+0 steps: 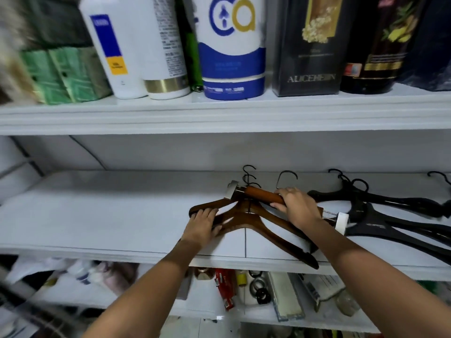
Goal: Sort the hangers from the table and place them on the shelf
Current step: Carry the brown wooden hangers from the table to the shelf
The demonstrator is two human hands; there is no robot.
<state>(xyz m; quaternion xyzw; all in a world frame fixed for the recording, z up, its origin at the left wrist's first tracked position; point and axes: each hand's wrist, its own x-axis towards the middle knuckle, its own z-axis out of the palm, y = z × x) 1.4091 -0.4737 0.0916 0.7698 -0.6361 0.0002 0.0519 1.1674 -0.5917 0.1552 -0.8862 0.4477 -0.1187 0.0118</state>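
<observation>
Head view: we are stacking dark brown wooden hangers (268, 230) on the white shelf (97, 215), left hand (202, 224) pressing them flat, right hand (296, 207) gripping the reddish wooden clip-bar hanger (261, 194); next probably needing a level release.

- Wooden hangers (241, 217): dark brown.
- Clip hanger (263, 195): orange-brown bar, white clips.
- Plastic hangers (380, 225), 3 o'clock: black.
- Shelf (109, 215): white.
- Bottle (231, 57), 12 o'clock: white, blue band.

White shelf (109, 215) w/ brown hangers (292, 250) ctr, black hangers (380, 225) at R.
</observation>
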